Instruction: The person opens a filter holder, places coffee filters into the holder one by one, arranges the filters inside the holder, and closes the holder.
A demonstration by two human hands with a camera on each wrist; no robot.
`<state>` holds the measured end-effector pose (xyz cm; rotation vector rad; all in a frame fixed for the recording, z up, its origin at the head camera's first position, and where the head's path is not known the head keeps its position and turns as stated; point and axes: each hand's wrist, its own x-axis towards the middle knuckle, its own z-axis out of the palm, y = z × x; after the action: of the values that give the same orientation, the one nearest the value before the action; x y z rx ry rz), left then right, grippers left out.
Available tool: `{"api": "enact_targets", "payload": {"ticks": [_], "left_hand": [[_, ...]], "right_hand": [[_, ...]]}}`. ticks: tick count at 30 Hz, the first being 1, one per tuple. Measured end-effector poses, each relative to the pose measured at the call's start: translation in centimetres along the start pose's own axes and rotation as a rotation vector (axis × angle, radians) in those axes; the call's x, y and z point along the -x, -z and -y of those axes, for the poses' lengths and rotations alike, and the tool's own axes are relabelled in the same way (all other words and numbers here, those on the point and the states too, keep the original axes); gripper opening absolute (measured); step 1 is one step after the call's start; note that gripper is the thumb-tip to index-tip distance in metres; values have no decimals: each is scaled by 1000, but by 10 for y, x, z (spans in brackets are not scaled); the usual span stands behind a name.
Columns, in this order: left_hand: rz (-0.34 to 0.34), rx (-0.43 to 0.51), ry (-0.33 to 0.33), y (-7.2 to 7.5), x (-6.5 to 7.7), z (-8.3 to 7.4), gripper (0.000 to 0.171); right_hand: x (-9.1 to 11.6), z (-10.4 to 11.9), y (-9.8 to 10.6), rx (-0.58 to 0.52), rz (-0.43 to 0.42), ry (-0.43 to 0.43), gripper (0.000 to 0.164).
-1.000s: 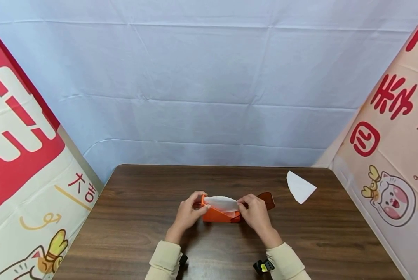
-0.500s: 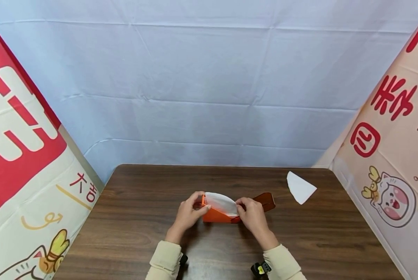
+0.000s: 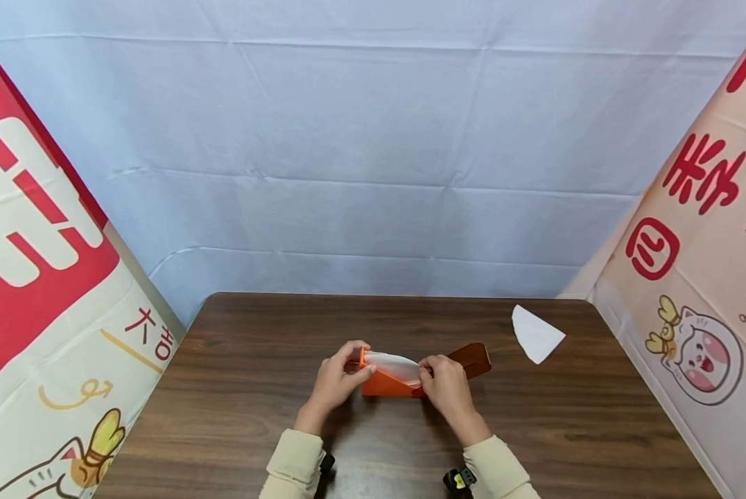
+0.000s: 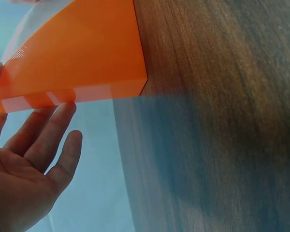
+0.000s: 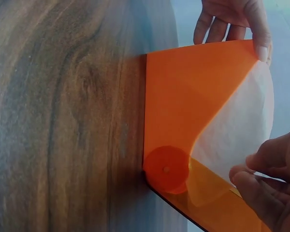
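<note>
An orange box (image 3: 387, 385) with a sloping open top stands on the wooden table. Fan-shaped white paper, like coffee filter paper (image 5: 239, 113), sits inside it and shows above the slanted edge. My left hand (image 3: 337, 378) grips the box's tall left end, thumb on the near side; in the left wrist view, fingertips touch the end wall. At the low right end, my right hand (image 3: 446, 388) pinches the paper's edge between thumb and fingers. The brown translucent lid (image 3: 475, 358), joined at a round hinge (image 5: 166, 169), is swung out to the right, partly behind that hand.
A separate white fan-shaped paper (image 3: 536, 335) lies flat at the back right of the brown table (image 3: 254, 333). A pale cloth (image 3: 373, 173) hangs behind the table, with printed banners on both sides.
My right hand has shifted slightly left along the box. The paper's upper edge rose, then sank lower into the box. My left hand stays in place.
</note>
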<state>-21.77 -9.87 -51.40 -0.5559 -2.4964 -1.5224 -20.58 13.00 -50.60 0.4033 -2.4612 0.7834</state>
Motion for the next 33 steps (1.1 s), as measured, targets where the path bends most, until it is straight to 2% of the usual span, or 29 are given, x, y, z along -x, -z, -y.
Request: {"api": "enact_targets", "payload": {"ticks": [5,8,15,25,33], "left_hand": [[-2,-1,3,0,0,0,35],[-4,0,5,-1,-1,1,35],[-4,-4,8,-1,-1,3,35],[1,1,-5,-3,-2,5,36],[2,5,-2,-3,-2,5,38]], "right_hand": [[1,1,-3,23,-27,16,9],[2,3,-5,19,-15,3,7],[3,8,-10,22,43,-45,9],[1,10,-14,111,164,-102,5],[-2,11,-15,129,220,-156,4]]}}
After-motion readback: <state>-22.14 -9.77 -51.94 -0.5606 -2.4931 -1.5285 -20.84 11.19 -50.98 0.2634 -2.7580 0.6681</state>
